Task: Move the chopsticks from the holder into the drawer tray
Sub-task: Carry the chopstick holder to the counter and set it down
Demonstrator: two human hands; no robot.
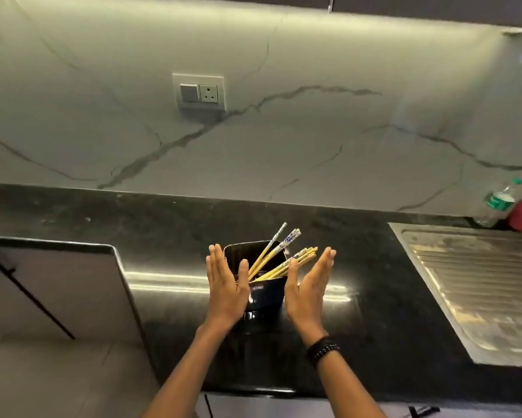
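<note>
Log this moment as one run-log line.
stage: pre-grasp | left hand: open beside holder | right hand: open, other side | chopsticks: in holder | drawer tray: not in view

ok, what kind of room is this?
Likely a home kitchen: steel sink drainboard set in a black stone counter, marble backsplash with a socket, and chopsticks in a holder.

A home kitchen. A black polished counter [359, 267] meets a veined marble backsplash [284, 131] with a wall socket [198, 92] at 11 o'clock. A steel sink drainboard [477, 285] lies at 3 o'clock.
</note>
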